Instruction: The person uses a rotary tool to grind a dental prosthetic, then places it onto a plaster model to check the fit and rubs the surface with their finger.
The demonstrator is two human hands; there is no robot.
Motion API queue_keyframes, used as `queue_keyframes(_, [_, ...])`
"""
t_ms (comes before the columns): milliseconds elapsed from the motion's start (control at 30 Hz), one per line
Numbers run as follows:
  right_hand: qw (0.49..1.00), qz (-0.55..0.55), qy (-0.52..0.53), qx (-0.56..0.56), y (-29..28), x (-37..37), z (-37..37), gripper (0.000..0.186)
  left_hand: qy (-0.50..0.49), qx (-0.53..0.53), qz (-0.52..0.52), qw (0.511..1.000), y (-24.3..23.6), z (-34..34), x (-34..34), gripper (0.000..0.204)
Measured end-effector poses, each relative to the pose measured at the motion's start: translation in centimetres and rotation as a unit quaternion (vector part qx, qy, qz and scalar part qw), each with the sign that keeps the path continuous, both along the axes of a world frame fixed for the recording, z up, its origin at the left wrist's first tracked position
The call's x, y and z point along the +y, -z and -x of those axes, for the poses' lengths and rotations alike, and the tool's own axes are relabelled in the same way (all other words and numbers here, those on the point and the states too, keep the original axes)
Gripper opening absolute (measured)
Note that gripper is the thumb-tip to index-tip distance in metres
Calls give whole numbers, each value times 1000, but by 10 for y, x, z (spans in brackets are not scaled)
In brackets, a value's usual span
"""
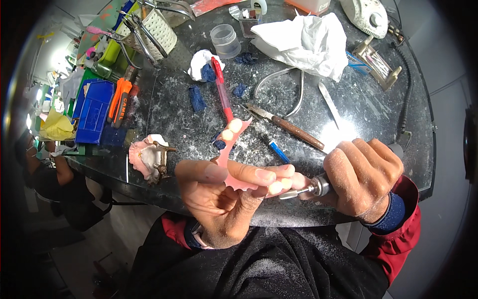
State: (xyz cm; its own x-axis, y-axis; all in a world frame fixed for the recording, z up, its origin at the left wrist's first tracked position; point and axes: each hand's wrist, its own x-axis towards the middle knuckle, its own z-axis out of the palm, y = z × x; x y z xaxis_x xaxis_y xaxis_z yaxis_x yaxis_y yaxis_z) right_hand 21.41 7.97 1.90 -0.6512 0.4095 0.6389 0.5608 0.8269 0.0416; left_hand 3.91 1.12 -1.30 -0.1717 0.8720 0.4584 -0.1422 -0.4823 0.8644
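Note:
Thumb and fingers of my left hand [219, 204] are closed on a pink partial denture [222, 158] with a few cream teeth at its two ends. My right hand [363, 174] is wrapped around a rotary handpiece [323, 185]. The handpiece's metal bit points left, close to the denture teeth by my left fingertips; whether it touches them I cannot tell. White dust coats my right hand. Left of my hands, a pink and white dental cast [144, 154] sits with a brass-coloured articulator [163, 162] on the dark, dusty bench [181, 129].
Beyond my hands lie a wooden-handled knife [294, 130], a red pen [220, 84], a metal blade [328, 104] and a blue-handled tool [278, 151]. A clear jar [225, 41] and a crumpled white bag [308, 42] stand farther back. An orange cutter [119, 102] lies beside blue trays [94, 112].

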Motion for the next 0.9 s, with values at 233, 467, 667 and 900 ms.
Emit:
queue_keyframes(233, [999, -31, 21, 16, 0, -2, 1, 16, 7, 5, -1, 1000, -2, -1, 1, 35])
queue_keyframes(467, [999, -43, 18, 27, 4, -1, 1, 18, 18, 31, -5, 999, -1, 2, 1, 37])
queue_keyframes(667, [998, -50, 28, 21, -1, -2, 1, 18, 33, 77, -14, 996, -2, 6, 1, 39])
queue_keyframes(900, [997, -58, 17, 54, -5, 1, -2, 25, 54, 54, -66, 995, 2, 4, 3, 56])
